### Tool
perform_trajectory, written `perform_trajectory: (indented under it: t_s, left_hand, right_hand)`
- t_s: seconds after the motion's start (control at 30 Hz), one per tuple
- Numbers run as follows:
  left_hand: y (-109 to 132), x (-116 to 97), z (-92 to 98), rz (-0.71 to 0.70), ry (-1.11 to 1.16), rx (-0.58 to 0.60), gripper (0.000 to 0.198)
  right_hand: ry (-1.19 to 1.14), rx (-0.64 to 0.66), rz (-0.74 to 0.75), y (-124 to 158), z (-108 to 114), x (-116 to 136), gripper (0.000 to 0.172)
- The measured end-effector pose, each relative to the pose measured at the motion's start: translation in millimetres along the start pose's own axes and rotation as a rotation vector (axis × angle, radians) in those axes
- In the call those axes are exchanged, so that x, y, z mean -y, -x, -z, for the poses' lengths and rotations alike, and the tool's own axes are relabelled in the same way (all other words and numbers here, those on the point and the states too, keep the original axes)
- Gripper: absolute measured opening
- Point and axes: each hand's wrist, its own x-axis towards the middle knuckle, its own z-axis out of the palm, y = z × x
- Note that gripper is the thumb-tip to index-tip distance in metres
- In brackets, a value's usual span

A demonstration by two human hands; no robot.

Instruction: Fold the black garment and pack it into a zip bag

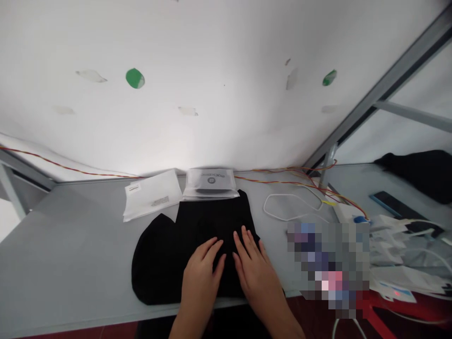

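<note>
A black garment (165, 254) lies spread on the grey table (70, 254), reaching the front edge. My left hand (202, 275) rests flat on it, fingers stretched out and slightly apart. Beside it, my right hand (252, 266) also lies flat on the cloth, fingers extended toward the far side. Neither hand holds anything. The two hands lie side by side near the garment's right half, almost touching.
Behind the garment lie a white packet (151, 193) and a clear plastic bag (211, 183) with a printed label. A white cable loop (293, 207), coloured wires, white adapters (388, 235) and a phone (390, 203) crowd the right side. Another black cloth (420, 172) lies far right.
</note>
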Motion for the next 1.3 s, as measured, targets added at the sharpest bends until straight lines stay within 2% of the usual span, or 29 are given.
perform_trajectory:
  t_s: [0.13, 0.23, 0.33, 0.43, 0.57, 0.67, 0.77, 0.83, 0.9, 1.03, 1.2, 1.3]
  left_hand:
    - [1, 0, -4.8, 0.027, 0.017, -0.020, 0.031]
    - [3, 0, -1.8, 0.044, 0.093, -0.031, 0.029]
    - [5, 4, 11.7, 0.046, 0.212, 0.001, 0.029]
    - [2, 15, 33.8, 0.091, 0.285, 0.043, 0.027]
    - [-4, 52, 70.7, 0.178, 0.214, -0.053, 0.022]
    - [-9, 91, 102.6, 0.205, 0.069, -0.133, 0.022]
    - [-19, 129, 132.9, 0.231, -0.139, -0.169, 0.023]
    - [-30, 148, 148.0, 0.274, -0.226, -0.206, 0.031]
    - [-44, 162, 157.3, 0.306, -0.257, -0.216, 0.042]
    - [-67, 175, 161.3, 0.304, -0.267, -0.150, 0.037]
    - [-71, 175, 162.4, 0.291, -0.232, -0.109, 0.012]
    - [-68, 168, 166.7, 0.286, -0.232, -0.119, 0.016]
  right_hand:
    - [0.041, -0.028, 0.034, 4, -9, -7, 0.054]
    - [0.006, -0.057, 0.074, 6, -13, -15, 0.054]
    - [-0.040, -0.140, 0.106, 4, -11, -13, 0.052]
    - [-0.131, -0.202, 0.161, -9, -2, 9, 0.046]
    - [-0.227, -0.068, 0.252, -50, 8, 51, 0.040]
    - [-0.199, 0.057, 0.348, -96, 10, 82, 0.046]
    - [-0.072, 0.196, 0.425, -149, 4, 111, 0.054]
    - [0.048, 0.300, 0.369, -182, -4, 130, 0.057]
    - [0.116, 0.319, 0.301, -211, -15, 144, 0.058]
    - [0.174, 0.333, 0.200, -243, -29, 155, 0.061]
    - [0.168, 0.260, 0.225, -241, -22, 148, 0.053]
    - [0.138, 0.231, 0.261, -238, -17, 145, 0.047]
